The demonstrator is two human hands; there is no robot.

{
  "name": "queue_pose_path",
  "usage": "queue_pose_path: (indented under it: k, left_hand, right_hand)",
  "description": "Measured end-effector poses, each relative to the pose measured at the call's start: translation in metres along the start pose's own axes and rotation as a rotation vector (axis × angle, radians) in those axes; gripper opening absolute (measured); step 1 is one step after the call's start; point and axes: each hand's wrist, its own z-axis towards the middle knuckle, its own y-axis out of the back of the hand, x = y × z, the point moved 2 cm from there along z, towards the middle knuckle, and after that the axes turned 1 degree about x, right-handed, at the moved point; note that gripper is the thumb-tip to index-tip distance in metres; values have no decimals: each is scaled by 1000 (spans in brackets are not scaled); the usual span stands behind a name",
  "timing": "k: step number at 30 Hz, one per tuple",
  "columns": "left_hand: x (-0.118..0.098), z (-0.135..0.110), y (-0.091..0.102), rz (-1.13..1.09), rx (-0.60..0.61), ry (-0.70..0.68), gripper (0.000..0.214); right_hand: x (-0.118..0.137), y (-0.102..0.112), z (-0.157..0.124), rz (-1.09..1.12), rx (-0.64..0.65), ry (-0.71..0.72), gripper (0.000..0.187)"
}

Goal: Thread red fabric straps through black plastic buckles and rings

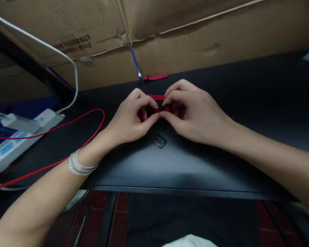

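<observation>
Over the middle of the black table, my left hand (134, 116) pinches a red strap (156, 97) between thumb and fingers. Its fingertips meet those of my right hand (193, 111), which grips a small black buckle (166, 106) on the same strap. The fingers cover much of the buckle, so its exact shape is hidden. Just in front of my hands a loose black slider buckle (160, 141) lies flat on the table. Another small black piece (160, 127) sits right behind it, partly in shadow under my fingertips.
Against the cardboard (175, 58) at the back lies another red strap (156, 77) with a black buckle, near a blue cord (135, 61). To the left are a white power strip (20, 144), a red cable (100, 120) and a white cable (76, 79). The table's front edge (170, 192) is close.
</observation>
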Motion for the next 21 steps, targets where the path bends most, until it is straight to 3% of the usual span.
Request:
queue_pose_path:
  k: [8,15,18,21]
  left_hand:
    - [-1,1,-1,-24,5,-20,15]
    - [4,0,0,-90,-21,18,24]
    - [8,0,0,-182,-85,27,25]
    - [10,1,0,-343,-136,-68,28]
  right_hand:
    - [-5,-2,4,-34,-15,-94,23]
    - [-3,-1,2,-36,-1,-107,22]
    - [-3,-1,1,-19,-30,-96,20]
    - [-7,-4,2,-4,-103,-78,15]
